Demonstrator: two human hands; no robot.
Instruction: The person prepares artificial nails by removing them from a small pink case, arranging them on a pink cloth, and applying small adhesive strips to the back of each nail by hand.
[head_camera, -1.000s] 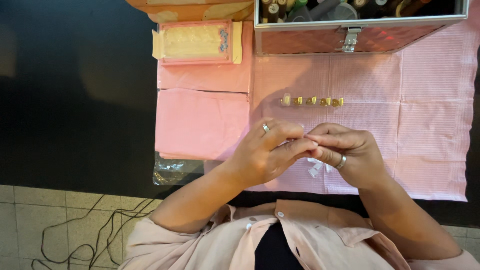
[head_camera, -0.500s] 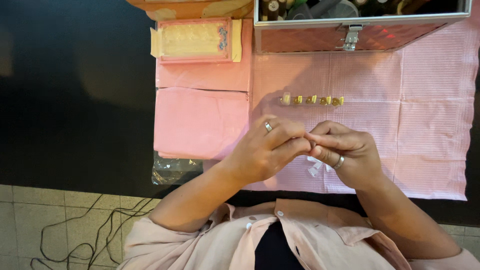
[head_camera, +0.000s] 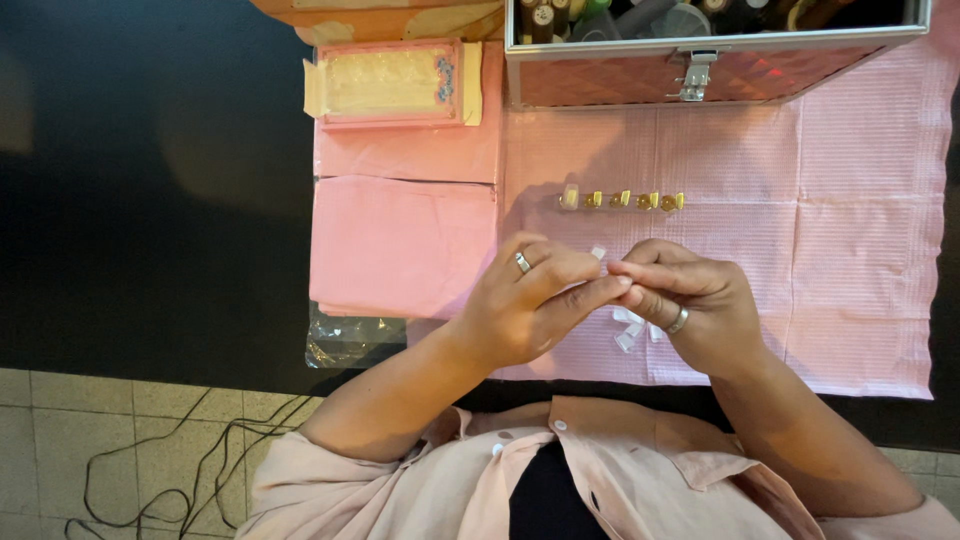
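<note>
I bring my left hand (head_camera: 530, 310) and right hand (head_camera: 690, 305) together over the pink mat (head_camera: 850, 260), fingertips meeting; what the grip of each pinches, I cannot tell. A row of 5 small gold pieces (head_camera: 622, 200) lies lined up near the case (head_camera: 700, 75). About 3 white tips (head_camera: 630, 330) lie under my hands.
</note>
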